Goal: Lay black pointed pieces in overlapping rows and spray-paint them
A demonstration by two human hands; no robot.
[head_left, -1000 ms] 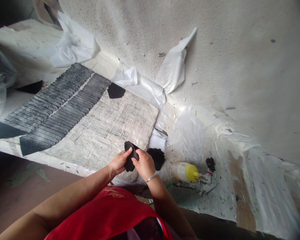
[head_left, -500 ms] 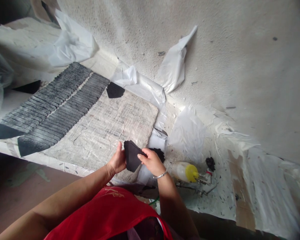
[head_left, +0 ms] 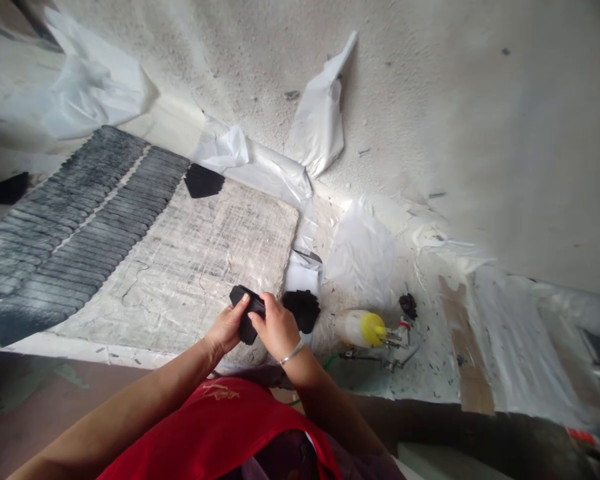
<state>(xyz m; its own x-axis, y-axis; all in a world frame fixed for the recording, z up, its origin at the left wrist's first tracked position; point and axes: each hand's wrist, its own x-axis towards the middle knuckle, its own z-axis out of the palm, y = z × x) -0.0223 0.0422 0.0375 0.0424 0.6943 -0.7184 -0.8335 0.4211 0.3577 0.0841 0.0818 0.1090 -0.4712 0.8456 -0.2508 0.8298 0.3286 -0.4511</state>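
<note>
Both my hands hold a small stack of black cut pieces [head_left: 248, 327], thin and flat like fabric or leather. My left hand [head_left: 226, 328] grips its left side with the thumb on top. At its right edge, my right hand [head_left: 275, 325] pinches the stack between thumb and fingers. Another dark pile [head_left: 303, 310] lies just right of my right hand. Beyond my hands, on the worn cloth-covered board [head_left: 220, 240], a single black piece [head_left: 203, 181] lies at the far edge. Two long rows of overlapping black pieces [head_left: 115, 193], dusted whitish, cover the board's left part.
A bottle with a yellow cap [head_left: 373, 329] and metal fittings, apparently a spray gun, lies at the right. Crumpled white plastic sheet [head_left: 325, 120] hangs against the rough wall. A brown cardboard strip [head_left: 463, 347] lies farther right, and a green hose [head_left: 331, 361] runs near my body.
My left thumb has come over the top of the stack, and the stack is now turned more edge-on between both hands. The view has shifted right, uncovering more of the dark pile.
</note>
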